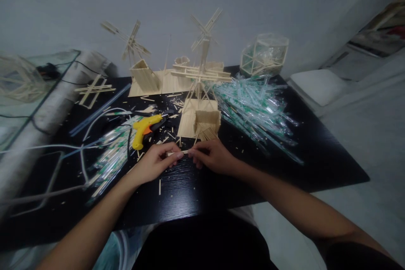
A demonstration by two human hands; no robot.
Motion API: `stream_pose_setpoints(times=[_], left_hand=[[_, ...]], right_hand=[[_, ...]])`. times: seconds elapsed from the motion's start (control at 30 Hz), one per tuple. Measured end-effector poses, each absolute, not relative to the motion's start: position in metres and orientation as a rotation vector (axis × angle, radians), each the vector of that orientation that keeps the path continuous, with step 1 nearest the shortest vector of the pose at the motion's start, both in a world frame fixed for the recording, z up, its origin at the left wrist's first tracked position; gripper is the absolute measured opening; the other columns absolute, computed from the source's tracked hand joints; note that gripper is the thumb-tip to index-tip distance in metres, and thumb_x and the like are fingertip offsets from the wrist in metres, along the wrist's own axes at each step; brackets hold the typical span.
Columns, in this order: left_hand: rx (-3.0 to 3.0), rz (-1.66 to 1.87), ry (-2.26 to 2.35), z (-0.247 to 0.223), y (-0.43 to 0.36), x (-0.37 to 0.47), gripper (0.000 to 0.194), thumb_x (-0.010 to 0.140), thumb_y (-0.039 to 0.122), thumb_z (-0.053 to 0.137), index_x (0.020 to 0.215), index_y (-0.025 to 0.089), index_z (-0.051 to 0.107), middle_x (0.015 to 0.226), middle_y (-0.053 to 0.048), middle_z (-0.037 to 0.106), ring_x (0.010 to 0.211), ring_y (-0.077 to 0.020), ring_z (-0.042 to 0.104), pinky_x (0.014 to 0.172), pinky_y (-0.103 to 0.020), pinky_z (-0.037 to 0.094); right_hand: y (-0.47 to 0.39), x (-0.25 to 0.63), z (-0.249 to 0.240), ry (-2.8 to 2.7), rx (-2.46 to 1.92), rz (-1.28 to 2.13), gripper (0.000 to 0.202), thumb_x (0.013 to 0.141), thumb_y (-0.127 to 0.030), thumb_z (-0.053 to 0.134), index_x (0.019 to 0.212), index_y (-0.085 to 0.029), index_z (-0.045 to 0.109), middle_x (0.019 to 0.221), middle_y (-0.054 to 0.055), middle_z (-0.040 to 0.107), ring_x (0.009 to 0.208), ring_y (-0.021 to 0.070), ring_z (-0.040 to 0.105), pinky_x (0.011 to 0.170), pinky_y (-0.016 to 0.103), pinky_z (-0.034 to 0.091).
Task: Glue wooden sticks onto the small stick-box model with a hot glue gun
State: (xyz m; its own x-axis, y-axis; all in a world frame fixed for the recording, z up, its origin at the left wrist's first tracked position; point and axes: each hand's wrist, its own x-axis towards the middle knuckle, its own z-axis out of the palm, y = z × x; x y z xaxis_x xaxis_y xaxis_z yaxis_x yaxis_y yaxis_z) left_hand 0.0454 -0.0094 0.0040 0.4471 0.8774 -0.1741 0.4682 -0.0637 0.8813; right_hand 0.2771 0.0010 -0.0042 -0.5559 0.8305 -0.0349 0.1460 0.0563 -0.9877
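Centrally, left hand [161, 161] and right hand [211, 156] pinch thin wooden stick [181, 152] | fingertips closed on it | stick above black table [186, 192], nearest glue gun [144, 129] left

glue gun [144, 130]: yellow, orange trigger [147, 130] | tabletop [183, 194]: black | windmill models [146, 79]: pale tan
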Motion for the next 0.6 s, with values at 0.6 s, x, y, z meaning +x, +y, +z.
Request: stream_pose_setpoints(times=[0.6], left_hand=[[1.620, 0.451, 0.939, 0.019, -0.007, 0.042, 0.029, 0.101, 0.036, 0.050, 0.109, 0.014, 0.068, 0.089, -0.006, 0.071, 0.074, -0.0138, 0.067, 0.069, -0.025, 0.055]], right_hand=[[0.005, 0.280, -0.006, -1.784, -1.001, 1.503, 0.035, 0.096, -0.040, 0.063, 0.069, -0.017, 0.066, 0.057, -0.001, 0.064, 0.050, 0.0113, 0.060, 0.055, 0.023, 0.047]])
